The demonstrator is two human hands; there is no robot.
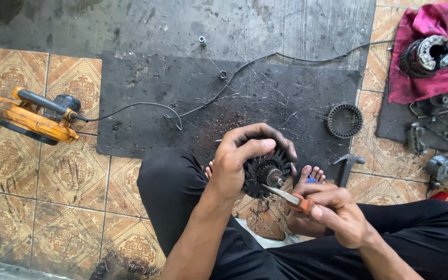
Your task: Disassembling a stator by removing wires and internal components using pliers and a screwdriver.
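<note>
L hand (237,161) wrapped tight round black motor rotor (266,172), held over near edge of black mat (193,98), centre. R hand (338,210) closed on orange-handled pliers (292,198), tip touching rotor's hub. Yellow blower (27,115) far left on floor.

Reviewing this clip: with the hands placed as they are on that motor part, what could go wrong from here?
The metal tip of the orange-handled tool in the right hand points at the left hand gripping the black round finned motor part; a slip could jab the fingers. Bare toes sit just beneath, so a dropped part may hit them.
</note>
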